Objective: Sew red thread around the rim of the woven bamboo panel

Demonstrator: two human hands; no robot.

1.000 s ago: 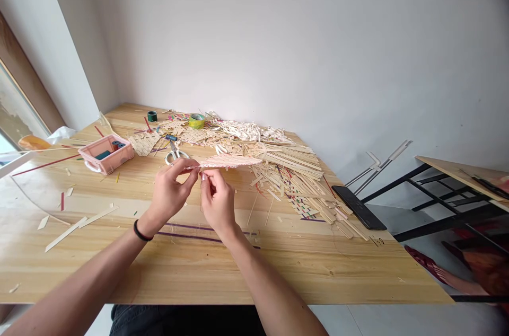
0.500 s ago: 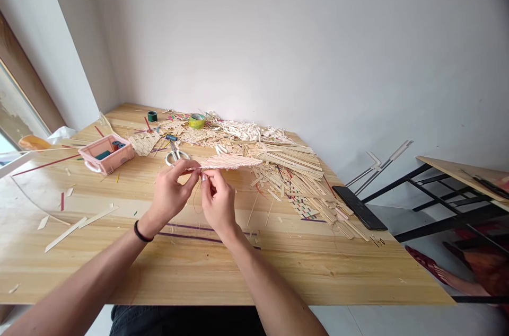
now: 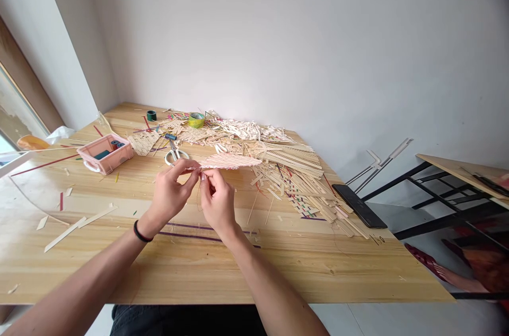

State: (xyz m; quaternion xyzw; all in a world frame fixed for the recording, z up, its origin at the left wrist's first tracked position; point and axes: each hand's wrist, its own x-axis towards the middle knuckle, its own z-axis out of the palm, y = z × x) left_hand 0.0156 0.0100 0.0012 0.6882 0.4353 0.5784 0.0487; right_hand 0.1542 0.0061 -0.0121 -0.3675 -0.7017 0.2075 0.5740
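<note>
A pale pinkish woven piece (image 3: 233,160) with a white and red braided edge is held nearly flat above the table. My left hand (image 3: 173,190) pinches its near left edge between thumb and fingers; a black band circles that wrist. Close beside it, fingertips almost touching the left ones, my right hand (image 3: 218,198) is closed at the same edge. What its fingertips grip is too small to make out. A thin reddish thread hangs below the hands. White-handled scissors (image 3: 176,154) lie just behind my left hand.
A pink basket (image 3: 105,153) with thread spools stands at the left. Green tape (image 3: 196,120), a dark green roll (image 3: 151,115) and heaped pale strips (image 3: 294,158) lie farther back. A black phone-like slab (image 3: 359,206) lies along the right edge. A person's foot (image 3: 429,264) shows at lower right.
The hanging thread has shifted slightly beneath my hands. Both hands keep nearly the same pinch on the woven piece's edge.
</note>
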